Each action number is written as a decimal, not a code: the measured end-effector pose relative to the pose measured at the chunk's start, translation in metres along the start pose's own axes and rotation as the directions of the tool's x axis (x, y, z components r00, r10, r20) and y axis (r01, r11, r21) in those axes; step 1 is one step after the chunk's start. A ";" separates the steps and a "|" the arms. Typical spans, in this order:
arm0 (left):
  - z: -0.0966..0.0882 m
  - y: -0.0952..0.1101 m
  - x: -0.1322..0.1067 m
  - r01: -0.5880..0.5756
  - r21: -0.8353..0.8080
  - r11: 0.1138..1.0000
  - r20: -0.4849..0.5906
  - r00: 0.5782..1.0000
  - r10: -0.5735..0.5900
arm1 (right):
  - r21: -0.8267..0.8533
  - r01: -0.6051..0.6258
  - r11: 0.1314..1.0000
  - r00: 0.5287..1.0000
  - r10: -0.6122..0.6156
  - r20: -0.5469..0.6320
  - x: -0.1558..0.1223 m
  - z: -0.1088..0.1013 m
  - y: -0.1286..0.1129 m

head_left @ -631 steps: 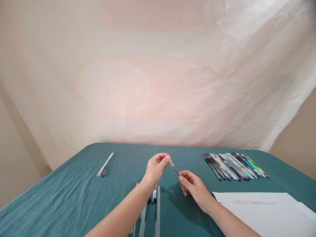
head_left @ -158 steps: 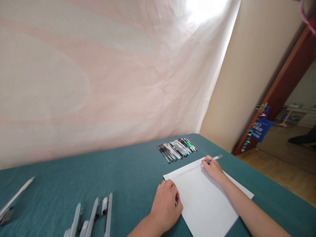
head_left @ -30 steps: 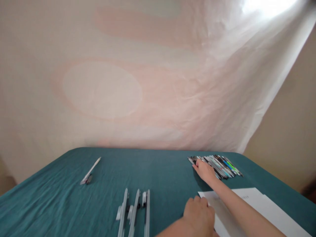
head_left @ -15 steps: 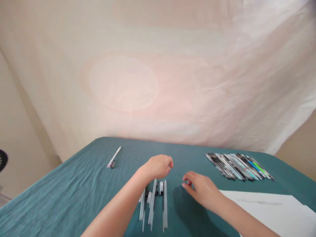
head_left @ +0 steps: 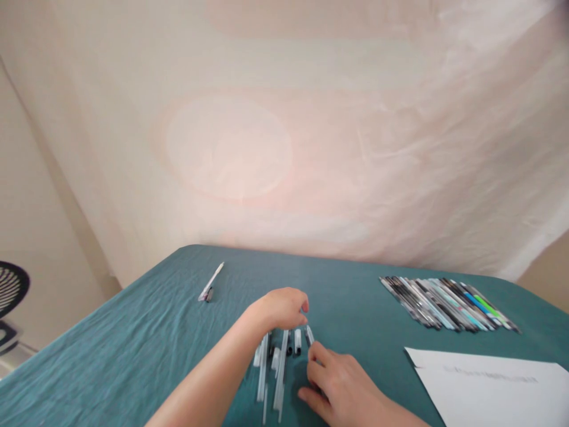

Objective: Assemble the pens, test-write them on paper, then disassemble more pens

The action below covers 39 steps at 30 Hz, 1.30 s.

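My right hand (head_left: 340,379) is low at the centre right, its fingers bent over a clear pen barrel (head_left: 309,335) whose far end sticks out beyond the fingertips. My left hand (head_left: 284,307) hovers just past the pen parts, with thumb and forefinger slightly apart and nothing visible between them. Beneath and beside the left wrist lie several clear pen barrels (head_left: 263,373) with thin refills, pointing towards me. A clear pen cap with a dark end (head_left: 297,341) and another cap (head_left: 276,358) are among them. The left forearm hides some parts.
A row of pens (head_left: 448,303) lies at the back right of the green cloth (head_left: 133,350). White paper (head_left: 489,379) with faint marks is at the front right. A white pen (head_left: 212,280) with a dark cap sits back left. A black fan (head_left: 12,290) stands off the table.
My right hand has moved left and nearer, onto the rightmost clear barrel, which has shifted. My left hand has dropped slightly. The view has turned a little left.
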<state>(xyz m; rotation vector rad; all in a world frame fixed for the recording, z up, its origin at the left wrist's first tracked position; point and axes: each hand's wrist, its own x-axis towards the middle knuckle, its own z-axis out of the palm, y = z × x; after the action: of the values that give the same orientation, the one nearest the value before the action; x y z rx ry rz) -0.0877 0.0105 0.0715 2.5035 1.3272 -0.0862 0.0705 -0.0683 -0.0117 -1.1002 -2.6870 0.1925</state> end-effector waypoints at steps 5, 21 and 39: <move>0.005 -0.004 0.003 0.018 -0.002 1.000 -0.011 1.000 -0.018 | 0.013 -0.202 0.979 0.979 0.202 -0.035 -0.006 -0.006 0.017; 0.024 0.006 0.018 -0.009 -0.170 0.985 -0.245 0.969 -0.034 | 0.055 -0.543 0.838 0.840 0.541 0.042 -0.013 -0.021 0.059; 0.049 0.011 0.040 -0.067 -0.798 0.599 -0.178 0.976 -0.128 | 0.954 -0.171 0.248 0.809 0.588 -0.008 0.005 -0.014 0.068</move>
<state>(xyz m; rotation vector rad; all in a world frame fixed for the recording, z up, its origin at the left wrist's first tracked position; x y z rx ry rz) -0.0515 0.0217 0.0199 1.7155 1.1137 0.6670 0.1169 -0.0163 -0.0117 -1.1407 -1.3653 1.2934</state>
